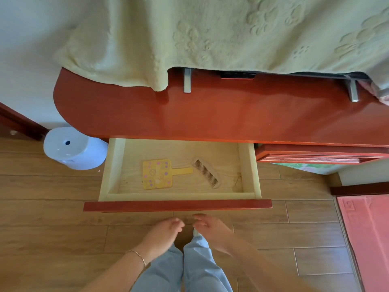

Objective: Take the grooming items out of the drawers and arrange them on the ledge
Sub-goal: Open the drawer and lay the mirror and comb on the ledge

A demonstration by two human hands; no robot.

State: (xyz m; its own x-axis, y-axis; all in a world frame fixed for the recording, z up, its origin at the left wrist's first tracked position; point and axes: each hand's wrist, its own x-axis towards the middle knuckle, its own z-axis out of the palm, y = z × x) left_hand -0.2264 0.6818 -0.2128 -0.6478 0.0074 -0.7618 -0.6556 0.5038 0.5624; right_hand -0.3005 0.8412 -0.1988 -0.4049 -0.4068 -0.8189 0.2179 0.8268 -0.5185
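Single head-worn wide-angle view, aimed forward and steeply down. Left hand [163, 230] and right hand [212, 229] are framed low centre, close; open drawer [179, 205] just beyond them, ledge [210, 116] farther.

Yellow flowered hand mirror [157, 174] face-down, pale comb [205, 173] beside it — both flat in open drawer [248, 165]

At frame centre, a yellow hand mirror [157, 174] bore pink and purple flowers beside a pale comb [205, 173]; the ledge [210, 114] above was glossy red-brown.
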